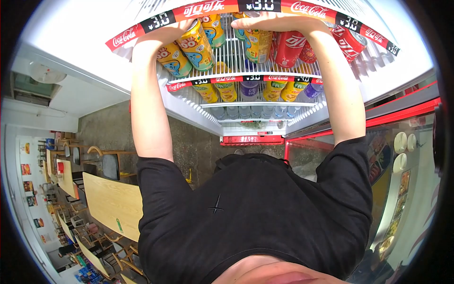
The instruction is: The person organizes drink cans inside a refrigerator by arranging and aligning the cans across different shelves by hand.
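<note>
Both my arms reach into an open drinks cooler. My left hand (pixel 171 32) is beside the yellow cans (pixel 196 46) on the left of the upper shelf; its fingers are hidden behind the Coca-Cola price strip (pixel 197 9). My right hand (pixel 272 21) lies across the upper part of another yellow can (pixel 258 46), its thumb stretched out to the left. The strip partly covers this hand, and I cannot tell if it grips a can. Red Coca-Cola cans (pixel 289 48) stand just below my right wrist.
A lower shelf strip (pixel 255 78) fronts yellow and purple bottles (pixel 249 89), with clear bottles (pixel 245 112) below. The cooler's glass door (pixel 312 156) stands open at right. Wooden tables (pixel 111 201) and chairs (pixel 109 165) are at left.
</note>
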A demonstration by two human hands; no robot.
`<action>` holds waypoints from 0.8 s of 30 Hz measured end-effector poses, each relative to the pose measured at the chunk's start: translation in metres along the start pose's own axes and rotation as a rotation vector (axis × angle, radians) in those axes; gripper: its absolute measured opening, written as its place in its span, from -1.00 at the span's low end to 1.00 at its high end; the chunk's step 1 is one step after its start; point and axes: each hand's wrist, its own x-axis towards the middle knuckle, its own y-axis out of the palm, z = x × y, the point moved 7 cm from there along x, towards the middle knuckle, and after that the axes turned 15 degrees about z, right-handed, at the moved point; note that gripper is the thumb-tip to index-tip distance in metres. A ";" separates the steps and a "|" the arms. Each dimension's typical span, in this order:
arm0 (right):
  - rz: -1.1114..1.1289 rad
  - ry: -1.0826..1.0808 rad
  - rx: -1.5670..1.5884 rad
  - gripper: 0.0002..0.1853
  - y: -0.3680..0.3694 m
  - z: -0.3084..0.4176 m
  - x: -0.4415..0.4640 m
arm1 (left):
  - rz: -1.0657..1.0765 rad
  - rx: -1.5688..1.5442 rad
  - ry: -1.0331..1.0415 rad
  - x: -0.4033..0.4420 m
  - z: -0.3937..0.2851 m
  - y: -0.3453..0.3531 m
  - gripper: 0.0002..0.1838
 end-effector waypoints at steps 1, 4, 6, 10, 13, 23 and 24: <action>0.010 0.005 0.034 -0.48 0.001 -0.002 0.000 | 0.001 0.000 -0.004 0.000 0.000 -0.001 -0.51; 0.017 0.018 0.054 -0.48 0.001 -0.001 0.000 | 0.010 -0.004 -0.013 0.000 -0.001 -0.001 -0.52; 0.003 0.006 0.006 -0.48 0.000 0.002 0.000 | 0.017 -0.006 -0.021 0.000 -0.002 -0.001 -0.52; 0.059 0.024 -0.055 -0.48 -0.003 0.006 0.002 | 0.033 -0.011 -0.037 0.000 -0.002 -0.002 -0.52; -0.022 0.060 -0.151 -0.45 -0.005 0.012 -0.002 | 0.049 -0.016 -0.052 0.000 -0.004 -0.003 -0.53; -0.048 0.054 -0.173 -0.43 -0.007 0.014 -0.003 | -0.015 -0.011 -0.128 -0.006 0.015 -0.001 -0.54; -0.005 0.089 -0.129 -0.45 -0.006 0.013 -0.002 | -0.013 -0.015 -0.122 -0.008 0.011 -0.003 -0.55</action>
